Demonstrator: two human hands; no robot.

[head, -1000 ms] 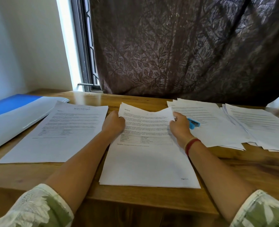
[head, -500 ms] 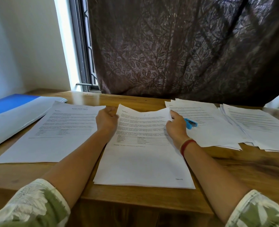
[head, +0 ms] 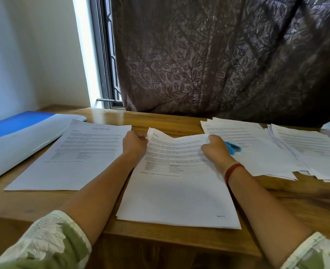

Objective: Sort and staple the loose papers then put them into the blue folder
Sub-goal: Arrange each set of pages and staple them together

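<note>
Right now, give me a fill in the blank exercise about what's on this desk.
The left hand and right hand each grip a top ___ of the middle paper stack. The stapler beside the right hand is coloured ___. The folder lies on the person's ___ side.
Missing words: corner; blue; left.

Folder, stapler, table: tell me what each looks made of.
Folder: probably plastic, smooth, with a sheen along its pale cover. Stapler: blue shell looks like plastic; partly hidden, so unsure. Table: wood, grain visible, glossy finish reflecting light.
</note>
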